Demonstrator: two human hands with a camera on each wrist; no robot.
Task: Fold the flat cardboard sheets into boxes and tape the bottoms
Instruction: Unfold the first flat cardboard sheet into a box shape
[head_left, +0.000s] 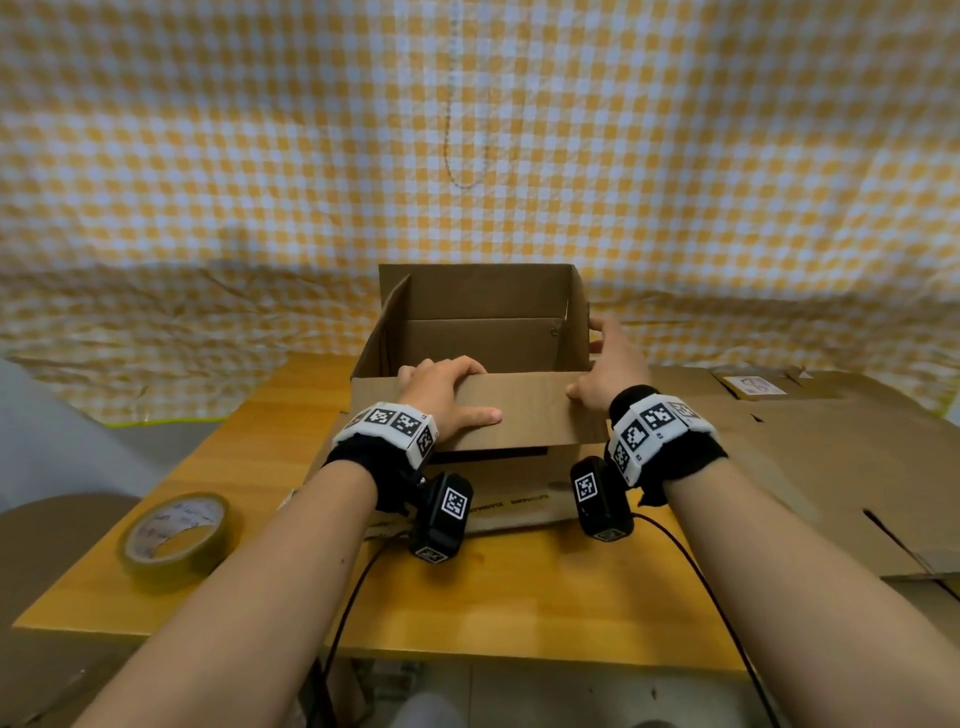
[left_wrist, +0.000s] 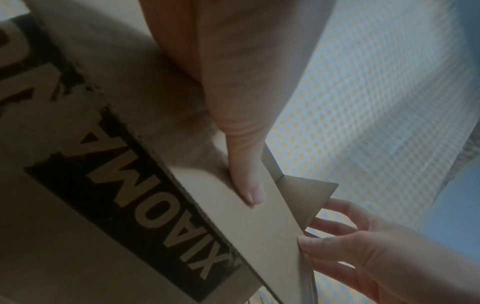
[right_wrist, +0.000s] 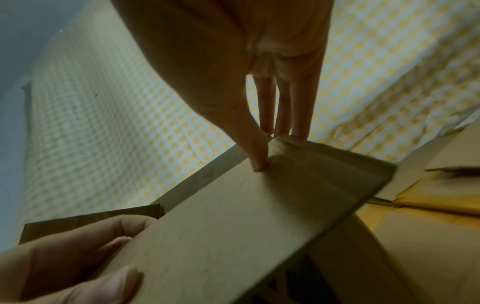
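"XIAOMA" in a dark band on the cardboard box (left_wrist: 78, 236)

Tape roll (head_left: 174, 532) and flat cardboard sheets (head_left: 810, 452) flank the box (head_left: 483, 332); near table (head_left: 519, 597) bare.

L hand (head_left: 445, 395): fingertips hidden behind near flap (head_left: 519, 410) of cardboard box (head_left: 483, 312). R hand (head_left: 610, 364) partly behind box's right wall. Flat cardboard sheets (head_left: 831, 457) cut off at right edge. Writing inside tape roll (head_left: 176, 530) too small to read.
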